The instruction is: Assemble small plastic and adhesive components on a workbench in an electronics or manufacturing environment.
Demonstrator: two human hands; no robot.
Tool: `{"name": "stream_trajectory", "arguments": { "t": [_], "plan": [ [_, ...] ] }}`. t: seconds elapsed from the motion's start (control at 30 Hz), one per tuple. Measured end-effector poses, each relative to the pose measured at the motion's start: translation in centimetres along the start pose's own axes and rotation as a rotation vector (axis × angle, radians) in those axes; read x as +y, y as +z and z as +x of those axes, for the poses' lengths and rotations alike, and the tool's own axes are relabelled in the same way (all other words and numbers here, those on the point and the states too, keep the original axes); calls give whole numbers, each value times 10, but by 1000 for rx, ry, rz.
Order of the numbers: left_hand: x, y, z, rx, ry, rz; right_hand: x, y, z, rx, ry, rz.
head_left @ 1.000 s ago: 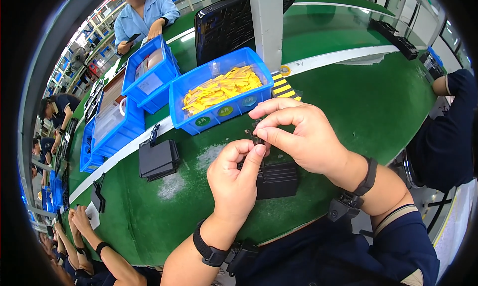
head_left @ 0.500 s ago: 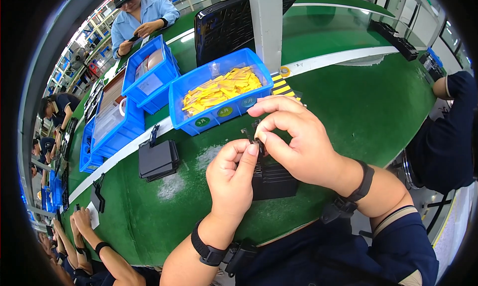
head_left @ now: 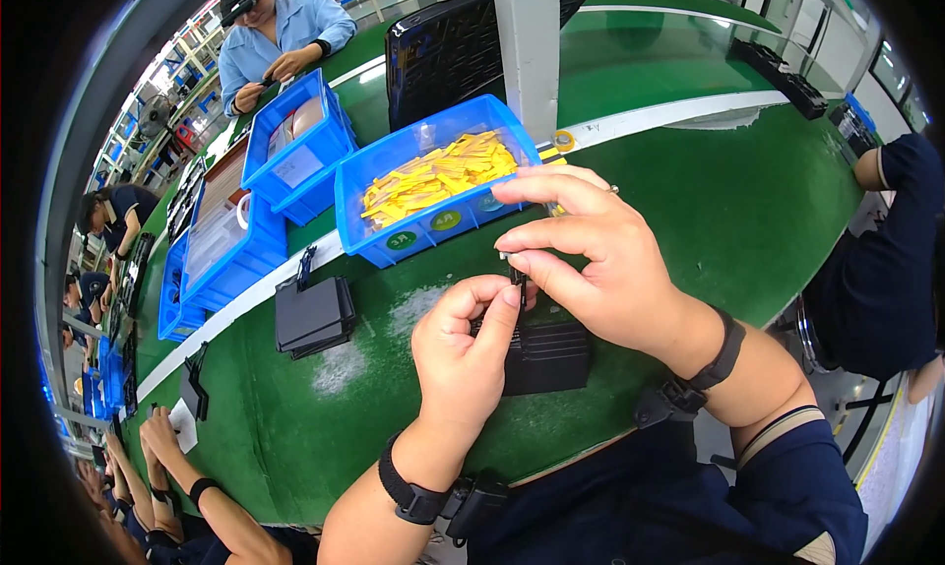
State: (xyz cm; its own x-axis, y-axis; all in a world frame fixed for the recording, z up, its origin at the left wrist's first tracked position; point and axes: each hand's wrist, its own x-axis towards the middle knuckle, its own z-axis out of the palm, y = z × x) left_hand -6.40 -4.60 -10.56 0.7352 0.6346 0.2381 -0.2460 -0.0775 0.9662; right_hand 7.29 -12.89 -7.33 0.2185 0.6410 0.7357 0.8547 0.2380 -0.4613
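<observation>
My left hand [head_left: 460, 348] is closed, with thumb and forefinger pinching a thin black cable-like piece [head_left: 520, 278]. Just above it, my right hand [head_left: 615, 260] pinches the upper end, where a small pale tip shows between thumb and forefinger. Its other fingers are raised and bent. Beneath both hands lies a stack of flat black panels [head_left: 547, 358], partly covered by my fingers. Whether the held piece is joined to the stack is hidden. To the left rests another stack of black panels [head_left: 313, 316] with black cables at its top edge.
Beyond my hands stands a blue bin [head_left: 359, 240] of yellow strips [head_left: 443, 176]. More blue bins [head_left: 258, 240] sit to its left, and a grey post [head_left: 527, 63] rises behind. A co-worker in a light blue shirt [head_left: 285, 33] handles something dark; other people's hands [head_left: 162, 432] work at lower left.
My right hand has shifted slightly right and its pinch now shows a pale tip. The black piece stands more upright between my hands. My left hand has barely moved.
</observation>
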Motion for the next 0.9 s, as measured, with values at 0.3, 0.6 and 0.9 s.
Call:
{"name": "stream_trajectory", "arguments": {
  "t": [0.3,0.6,0.9],
  "plan": [
    [-2,2,0,41,2,17,-2,4,-1,-25,223,234],
    [1,3,-1,64,8,45,-2,4,-3,-100,227,241],
    [2,-6,-3,-88,-52,-268,-1,4,-1,-22,75,155]
  ]
}}
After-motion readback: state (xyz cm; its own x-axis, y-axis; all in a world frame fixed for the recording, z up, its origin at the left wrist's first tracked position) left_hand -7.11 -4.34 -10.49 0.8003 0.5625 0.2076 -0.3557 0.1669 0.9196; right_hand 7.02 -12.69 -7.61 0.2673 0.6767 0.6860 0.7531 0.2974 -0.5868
